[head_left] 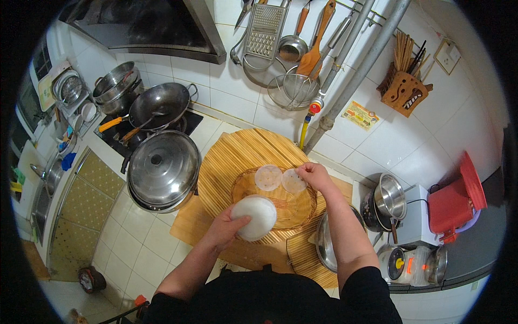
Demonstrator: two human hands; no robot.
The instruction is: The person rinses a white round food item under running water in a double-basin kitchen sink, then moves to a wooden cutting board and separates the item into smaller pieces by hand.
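My left hand (231, 227) grips a thick stack of round white sheets (255, 216), likely perforated paper steamer liners, thumb across the top. Thumb and fingers of my right hand (313, 175) pinch the edge of a single thin, translucent round liner (294, 182) over the far right of an oval wicker basket (259, 198). Just left of that liner, another round liner (268, 177) lies by the basket's far rim. Under the basket is a round slatted bamboo mat (220, 162). Whether the liner at my right fingers touches the basket is hard to tell.
A lidded steel pan (160, 170) stands left, near a wok (162, 105) on the gas hob. A steel lid or bowl (327, 243) sits beneath my right forearm. Right are a steel pot (390, 194) and a red basket (451, 210). A gas pipe (356, 69) crosses the wall.
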